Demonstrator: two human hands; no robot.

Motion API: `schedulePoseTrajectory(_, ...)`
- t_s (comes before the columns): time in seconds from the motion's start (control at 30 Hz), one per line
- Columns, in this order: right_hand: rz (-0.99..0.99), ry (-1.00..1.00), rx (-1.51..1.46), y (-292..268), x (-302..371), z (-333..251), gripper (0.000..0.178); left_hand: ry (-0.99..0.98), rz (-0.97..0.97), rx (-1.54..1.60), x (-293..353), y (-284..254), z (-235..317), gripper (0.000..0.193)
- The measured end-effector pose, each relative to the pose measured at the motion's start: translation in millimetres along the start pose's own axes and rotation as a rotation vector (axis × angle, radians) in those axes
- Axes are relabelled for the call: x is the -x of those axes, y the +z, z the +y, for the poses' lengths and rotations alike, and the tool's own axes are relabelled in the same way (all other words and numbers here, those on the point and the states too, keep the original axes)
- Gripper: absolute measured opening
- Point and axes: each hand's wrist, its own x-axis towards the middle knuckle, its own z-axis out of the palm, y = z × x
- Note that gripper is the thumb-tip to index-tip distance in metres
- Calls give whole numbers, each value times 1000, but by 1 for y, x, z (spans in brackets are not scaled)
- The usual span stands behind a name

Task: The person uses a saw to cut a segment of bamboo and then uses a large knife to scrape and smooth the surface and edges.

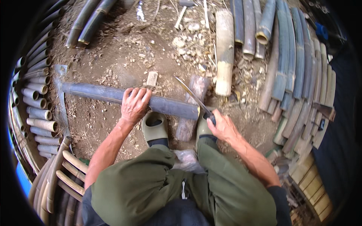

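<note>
I count one dark bamboo pole [113, 95], one long knife [192, 97], two hands, two green shoes.

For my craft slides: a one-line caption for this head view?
Left hand steadies a dark bamboo pole; right hand holds a knife.

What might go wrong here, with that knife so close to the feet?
The knife in the right hand is at the end of the bamboo pole, just above the shoe; a slip might cut the foot. The left hand alone steadies the round pole, which might roll.
</note>
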Motion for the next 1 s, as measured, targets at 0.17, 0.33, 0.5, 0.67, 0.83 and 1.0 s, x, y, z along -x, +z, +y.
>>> schedulePoseTrajectory(0.17, -39, 85, -125, 0, 25, -2, 31, -109, -846, 220, -38, -34, -37, 90)
schedulePoseTrajectory(0.33, -36, 134, -133, -3, 34, -10, 33, 33, -781, 168, -53, -36, -50, 71)
schedulePoseTrajectory(0.5, 211, -93, -221, -26, 32, -48, 30, 72, -657, 161, -58, -27, -52, 58)
schedulePoseTrajectory(0.67, 324, -280, -98, -6, 32, -30, 25, -16, -755, 178, -66, -25, -46, 55)
schedulePoseTrajectory(0.83, 66, -11, -184, -9, 27, -28, 31, 1, -656, 204, -61, -23, -49, 55)
schedulePoseTrajectory(1.0, 254, -231, -179, -7, 31, -40, 36, -12, -663, 154, -57, -27, -43, 57)
